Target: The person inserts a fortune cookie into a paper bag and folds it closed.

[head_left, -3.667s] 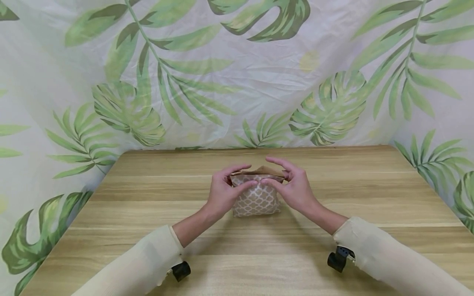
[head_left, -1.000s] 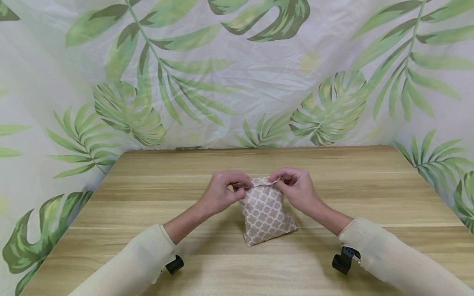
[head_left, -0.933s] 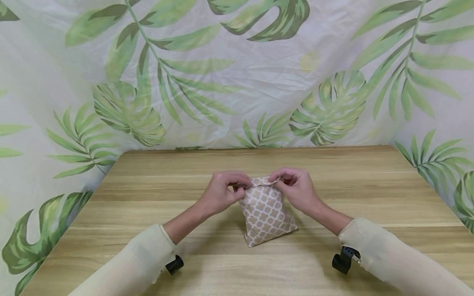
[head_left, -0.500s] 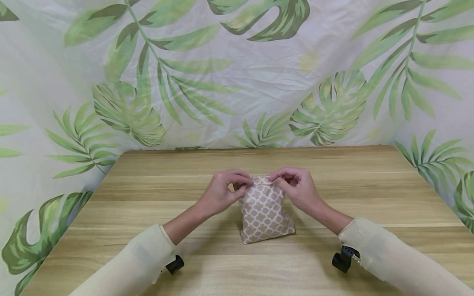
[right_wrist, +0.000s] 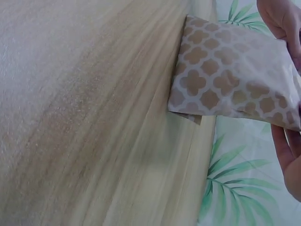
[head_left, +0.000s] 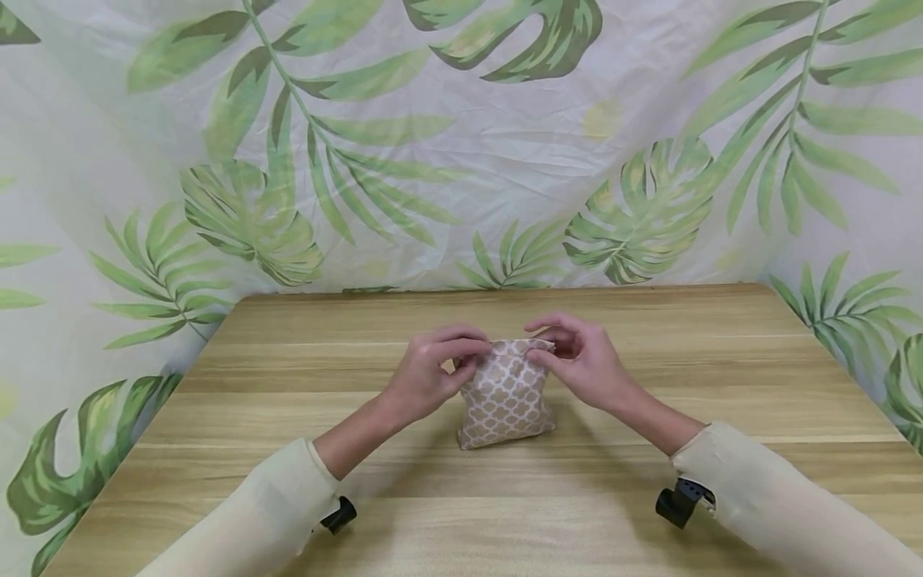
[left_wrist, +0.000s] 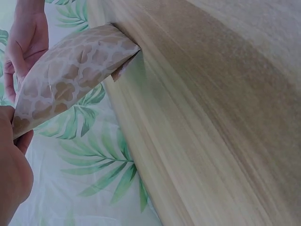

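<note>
A small paper bag [head_left: 505, 397], beige with a white lattice print, stands upright near the middle of the wooden table, its top leaning away. My left hand [head_left: 429, 365] pinches its top left corner between thumb and fingers. At the top right corner my right hand [head_left: 587, 365] holds the bag with the thumb on the front and fingers behind; the index finger is raised off the edge. A crease runs across just below the top edge. The left wrist view shows the bag [left_wrist: 66, 77] plump from the side, its bottom end by the tabletop.
The wooden table [head_left: 252, 401] reaches back to a hanging cloth [head_left: 505, 160] printed with green leaves, which also covers both sides. Black wrist cameras [head_left: 339, 514] hang under the pale sleeves [head_left: 281, 497].
The bag's mouth gaped at first; then both hands pinched a folded top band. Since half a second ago the bag's bottom has swung back and left, and the right index finger has lifted.
</note>
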`<state>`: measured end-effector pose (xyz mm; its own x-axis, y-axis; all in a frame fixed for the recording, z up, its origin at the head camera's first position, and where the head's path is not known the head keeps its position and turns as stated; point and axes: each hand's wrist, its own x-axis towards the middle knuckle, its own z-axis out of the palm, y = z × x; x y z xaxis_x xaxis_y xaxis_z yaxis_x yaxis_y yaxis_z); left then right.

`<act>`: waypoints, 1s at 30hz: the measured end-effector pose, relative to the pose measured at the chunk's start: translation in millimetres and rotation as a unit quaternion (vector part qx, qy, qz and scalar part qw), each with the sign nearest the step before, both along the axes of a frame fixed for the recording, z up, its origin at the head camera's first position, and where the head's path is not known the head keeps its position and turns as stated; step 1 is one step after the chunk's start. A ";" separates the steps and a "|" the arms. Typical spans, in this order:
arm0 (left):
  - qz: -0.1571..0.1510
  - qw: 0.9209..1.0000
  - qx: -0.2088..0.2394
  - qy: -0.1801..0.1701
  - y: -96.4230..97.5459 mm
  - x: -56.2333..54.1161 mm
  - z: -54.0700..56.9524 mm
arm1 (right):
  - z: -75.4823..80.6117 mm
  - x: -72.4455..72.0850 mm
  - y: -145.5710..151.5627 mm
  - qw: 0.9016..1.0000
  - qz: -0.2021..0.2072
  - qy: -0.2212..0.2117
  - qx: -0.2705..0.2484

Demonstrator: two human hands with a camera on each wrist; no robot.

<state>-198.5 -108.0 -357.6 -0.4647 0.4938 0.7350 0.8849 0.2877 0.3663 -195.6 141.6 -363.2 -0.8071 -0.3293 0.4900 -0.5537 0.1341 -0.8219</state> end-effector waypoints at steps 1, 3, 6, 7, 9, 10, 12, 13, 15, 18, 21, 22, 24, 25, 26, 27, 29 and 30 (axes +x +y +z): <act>-0.003 1.000 0.002 0.002 -0.1 -0.4 -0.3 | 0.5 0.4 -0.2 1.000 -0.002 -0.004 -0.002; -0.003 1.000 0.003 -0.006 0.2 -0.3 -0.6 | 1.0 1.3 -1.0 1.000 -0.010 -0.005 -0.008; 0.004 0.999 0.001 -0.045 1.5 0.1 -2.7 | 1.1 3.0 -1.8 1.000 -0.021 -0.006 -0.017; 0.009 0.998 0.000 -0.063 2.2 0.4 -3.6 | 0.9 3.5 -2.1 1.000 -0.023 -0.006 -0.019; 0.019 0.995 0.004 -0.100 4.5 1.2 -5.0 | 0.9 4.8 -2.5 0.999 -0.028 0.000 -0.020; 0.023 0.992 0.010 -0.121 5.9 1.8 -5.3 | 0.8 5.2 -2.9 0.999 -0.030 0.002 -0.020; 0.032 0.987 0.020 -0.157 8.9 3.2 -4.0 | 1.2 5.9 -3.9 0.999 -0.033 0.012 -0.018; 0.037 0.984 0.024 -0.172 10.2 3.7 -2.3 | 1.9 6.4 -4.5 0.999 -0.034 0.019 -0.017; 0.039 0.978 0.029 -0.201 12.1 4.2 2.2 | 3.4 7.3 -5.8 0.999 -0.038 0.030 -0.014; 0.041 0.974 0.014 -0.221 13.6 3.7 12.1 | 6.1 8.4 -7.0 0.998 -0.042 0.042 -0.008; 0.038 0.975 -0.021 -0.216 13.5 2.8 21.4 | 7.4 9.0 -7.6 0.998 -0.043 0.043 -0.005; 0.038 0.976 -0.035 -0.212 13.6 2.6 24.6 | 7.7 9.2 -7.7 0.998 -0.043 0.042 -0.003; 0.039 0.977 -0.064 -0.199 13.9 2.2 29.4 | 7.9 9.6 -7.6 0.998 -0.043 0.042 0.002; 0.040 0.977 -0.077 -0.194 14.2 1.9 31.6 | 7.9 9.7 -7.4 0.998 -0.043 0.043 0.005; 0.041 0.977 -0.090 -0.187 14.9 1.5 33.7 | 7.9 9.8 -7.2 0.998 -0.043 0.046 0.009; 0.041 0.977 -0.100 -0.181 15.7 1.1 35.6 | 8.0 10.0 -6.9 0.998 -0.043 0.049 0.013; 0.043 0.977 -0.120 -0.170 17.2 0.8 38.7 | 8.1 10.3 -6.2 0.997 -0.046 0.061 0.024; 0.045 0.977 -0.129 -0.164 18.0 0.7 39.8 | 8.2 10.3 -5.9 0.996 -0.047 0.067 0.029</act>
